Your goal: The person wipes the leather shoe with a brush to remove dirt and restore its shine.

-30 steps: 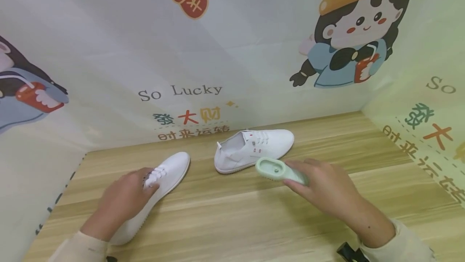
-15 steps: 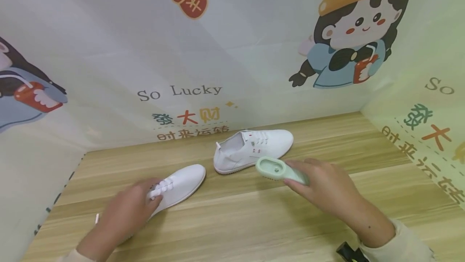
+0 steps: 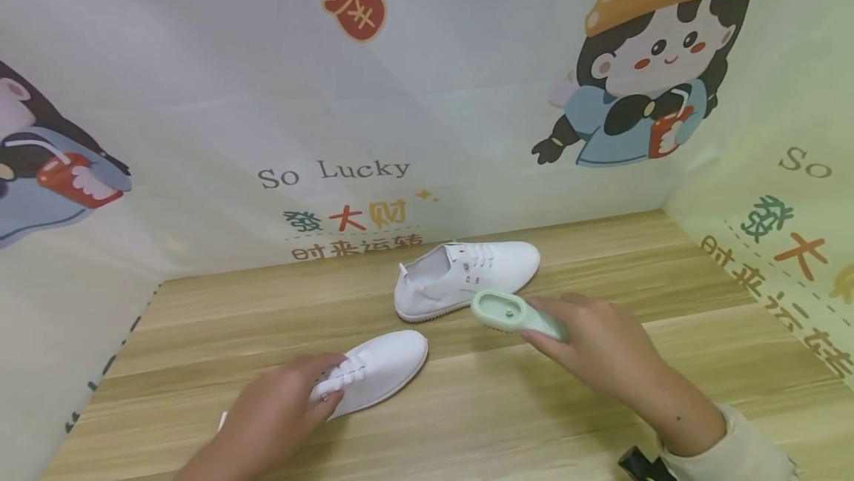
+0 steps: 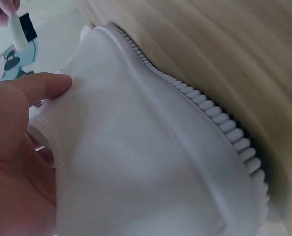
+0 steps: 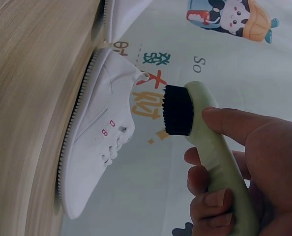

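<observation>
My left hand grips a white lace-up shoe by its laced upper, near the opening. The left wrist view shows the thumb lying on that shoe's side, with its ridged sole edge close over the wood. In my right hand is a light green shoe brush, held by its handle. Its black bristles show in the right wrist view, pointing toward the second white shoe but apart from it. That shoe rests upright on the table, toe to the right, with small red marks on its side.
The wood-grain table ends at a pale printed backdrop behind, with more of it along the left and right sides. A small black object lies below my right wrist at the front edge.
My left hand has moved right and toward me, bringing its shoe closer to the middle of the table. The right hand, brush and second shoe have stayed in place.
</observation>
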Demonstrator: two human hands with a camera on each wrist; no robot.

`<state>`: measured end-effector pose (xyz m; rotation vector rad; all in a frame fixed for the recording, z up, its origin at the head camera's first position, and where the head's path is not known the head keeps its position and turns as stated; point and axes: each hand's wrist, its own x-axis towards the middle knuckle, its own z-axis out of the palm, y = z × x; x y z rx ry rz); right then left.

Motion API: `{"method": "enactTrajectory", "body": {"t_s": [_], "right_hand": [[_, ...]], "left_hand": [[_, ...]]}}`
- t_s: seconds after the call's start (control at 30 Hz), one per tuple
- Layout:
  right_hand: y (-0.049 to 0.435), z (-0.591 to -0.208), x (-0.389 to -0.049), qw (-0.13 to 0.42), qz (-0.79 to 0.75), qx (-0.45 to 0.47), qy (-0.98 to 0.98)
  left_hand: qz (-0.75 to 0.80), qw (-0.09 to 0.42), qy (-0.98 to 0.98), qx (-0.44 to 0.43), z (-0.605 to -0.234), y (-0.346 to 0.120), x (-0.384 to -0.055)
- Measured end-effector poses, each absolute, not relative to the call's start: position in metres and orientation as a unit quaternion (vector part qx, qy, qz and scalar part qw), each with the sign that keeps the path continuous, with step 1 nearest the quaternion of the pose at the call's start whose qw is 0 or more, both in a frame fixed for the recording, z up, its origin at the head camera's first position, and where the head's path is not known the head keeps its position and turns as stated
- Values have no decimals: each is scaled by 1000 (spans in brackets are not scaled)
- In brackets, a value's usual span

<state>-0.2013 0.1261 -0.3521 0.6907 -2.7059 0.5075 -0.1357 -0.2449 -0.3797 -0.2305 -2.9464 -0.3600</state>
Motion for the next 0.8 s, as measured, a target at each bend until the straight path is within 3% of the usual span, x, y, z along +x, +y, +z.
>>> {"method": "enactTrajectory", "body": {"t_s": [0.43,0.8], "right_hand": [[129,-353,-202,152,177,235,-944],[132,-352,-204,142,170,226,-948]], "left_hand": [[-124,108,-968,-191,-386,-203,-133],[-215,18,-940,-265,-379,-171,-143]]}}
